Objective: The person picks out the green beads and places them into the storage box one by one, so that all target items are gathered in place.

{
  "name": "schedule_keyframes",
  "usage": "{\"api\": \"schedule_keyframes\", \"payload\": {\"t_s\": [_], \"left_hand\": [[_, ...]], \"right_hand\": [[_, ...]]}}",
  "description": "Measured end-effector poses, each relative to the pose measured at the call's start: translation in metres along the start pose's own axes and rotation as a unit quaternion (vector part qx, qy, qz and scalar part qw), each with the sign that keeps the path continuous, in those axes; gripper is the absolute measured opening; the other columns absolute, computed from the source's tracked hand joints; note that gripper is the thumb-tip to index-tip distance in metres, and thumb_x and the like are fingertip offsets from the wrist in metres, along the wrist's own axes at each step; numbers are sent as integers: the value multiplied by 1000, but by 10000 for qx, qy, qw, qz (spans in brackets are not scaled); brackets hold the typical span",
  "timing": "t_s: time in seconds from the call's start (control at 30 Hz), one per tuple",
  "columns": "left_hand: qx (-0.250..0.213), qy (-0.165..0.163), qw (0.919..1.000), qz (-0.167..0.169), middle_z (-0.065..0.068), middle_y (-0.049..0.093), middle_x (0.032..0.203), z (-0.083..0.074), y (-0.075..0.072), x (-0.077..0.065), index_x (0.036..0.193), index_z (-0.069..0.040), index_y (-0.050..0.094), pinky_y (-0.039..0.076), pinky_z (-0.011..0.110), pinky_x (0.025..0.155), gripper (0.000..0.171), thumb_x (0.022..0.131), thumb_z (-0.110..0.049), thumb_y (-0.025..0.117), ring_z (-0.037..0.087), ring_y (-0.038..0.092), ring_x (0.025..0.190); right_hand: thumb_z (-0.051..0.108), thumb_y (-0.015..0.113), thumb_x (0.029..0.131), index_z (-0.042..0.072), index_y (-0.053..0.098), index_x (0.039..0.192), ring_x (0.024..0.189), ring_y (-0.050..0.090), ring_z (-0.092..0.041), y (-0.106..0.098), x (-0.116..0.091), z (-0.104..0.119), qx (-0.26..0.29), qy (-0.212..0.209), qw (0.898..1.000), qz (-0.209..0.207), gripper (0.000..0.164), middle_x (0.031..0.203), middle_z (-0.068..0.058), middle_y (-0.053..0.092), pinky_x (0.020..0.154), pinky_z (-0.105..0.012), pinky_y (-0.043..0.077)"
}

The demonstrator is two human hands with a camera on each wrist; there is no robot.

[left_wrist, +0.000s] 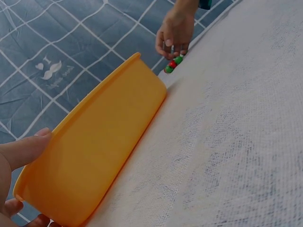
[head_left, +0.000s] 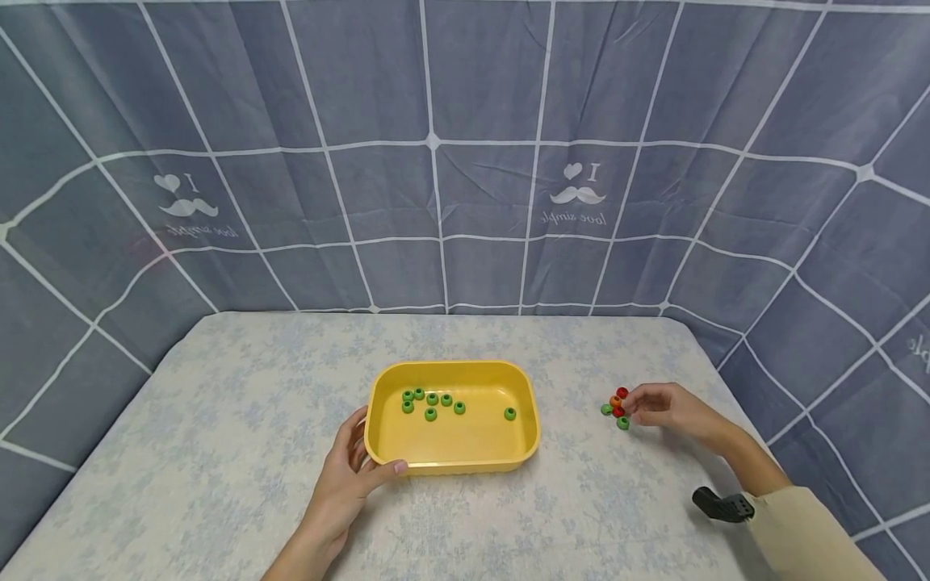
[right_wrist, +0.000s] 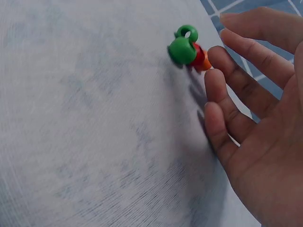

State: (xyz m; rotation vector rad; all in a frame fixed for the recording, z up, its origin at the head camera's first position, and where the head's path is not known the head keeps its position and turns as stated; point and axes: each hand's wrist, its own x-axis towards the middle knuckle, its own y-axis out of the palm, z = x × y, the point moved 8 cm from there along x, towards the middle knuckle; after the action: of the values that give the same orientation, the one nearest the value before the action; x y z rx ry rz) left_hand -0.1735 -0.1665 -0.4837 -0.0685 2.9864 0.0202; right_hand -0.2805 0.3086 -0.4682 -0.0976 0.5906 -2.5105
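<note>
A shallow yellow plastic tray (head_left: pixel 465 466) stands on the table, with several small green beads (head_left: pixel 432 399) spread over its floor. My left hand (head_left: pixel 347 476) grips the tray's near left corner, thumb (left_wrist: pixel 28 147) at the rim and fingers around the outer wall. To the right of the tray lies a small cluster of green, red and orange beads (head_left: pixel 618 411). Over the right side of that cluster hovers my right hand (head_left: pixel 672 410), its fingers (right_wrist: pixel 217 85) slightly bent and spread. Nothing shows between them. In the right wrist view, a green bead (right_wrist: pixel 182 51) sits just beyond the fingertips.
A pale cloth with a faint blue pattern covers the table (head_left: pixel 240 420). Behind and beside it hangs a blue-grey curtain (head_left: pixel 479 194) with white grid lines. A black strap device (head_left: pixel 722 506) sits at the right wrist, by a beige sleeve (head_left: pixel 806 532).
</note>
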Motion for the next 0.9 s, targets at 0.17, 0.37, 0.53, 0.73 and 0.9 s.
{"api": "schedule_keyframes", "payload": {"t_s": [0.17, 0.37, 0.53, 0.73, 0.9], "left_hand": [[-45, 21, 10000, 11, 11, 30, 160, 0, 1, -1, 165, -19, 20, 41, 29, 113, 106, 84, -14, 89, 27, 35, 147], [-60, 13, 10000, 0, 11, 31, 160, 0, 0, -1, 164, -19, 20, 42, 28, 112, 106, 84, -14, 89, 27, 37, 146], [-45, -1, 10000, -16, 11, 31, 160, 0, 0, -1, 164, -19, 20, 42, 28, 112, 106, 84, -14, 89, 27, 37, 146], [-5, -34, 10000, -19, 10, 31, 160, -1, 0, -1, 164, -20, 20, 42, 28, 112, 107, 83, -15, 89, 27, 36, 146], [-22, -2, 10000, 18, 10, 30, 161, -1, 1, -1, 164, -20, 20, 41, 29, 113, 107, 84, -16, 89, 27, 36, 147]], "right_hand": [[2, 68, 99, -10, 67, 117, 90, 62, -14, 1, -4, -7, -256, 11, 9996, -143, 22, 104, -15, 66, 73, -25, 55], [7, 76, 93, -4, 71, 112, 79, 54, -12, 5, -3, -11, -806, 4, 9962, -325, 22, 92, -6, 60, 63, -25, 49], [8, 82, 89, -2, 72, 112, 79, 50, -12, 7, -1, -13, -1093, -132, 9931, -395, 27, 93, -5, 57, 64, -25, 47], [8, 83, 88, -1, 73, 110, 80, 50, -12, 8, 0, -14, -1282, -192, 9903, -508, 26, 93, -5, 58, 64, -25, 47], [10, 84, 88, 1, 73, 109, 78, 51, -13, 9, 0, -16, -1258, -25, 9902, -608, 25, 92, -5, 57, 63, -26, 47]]}}
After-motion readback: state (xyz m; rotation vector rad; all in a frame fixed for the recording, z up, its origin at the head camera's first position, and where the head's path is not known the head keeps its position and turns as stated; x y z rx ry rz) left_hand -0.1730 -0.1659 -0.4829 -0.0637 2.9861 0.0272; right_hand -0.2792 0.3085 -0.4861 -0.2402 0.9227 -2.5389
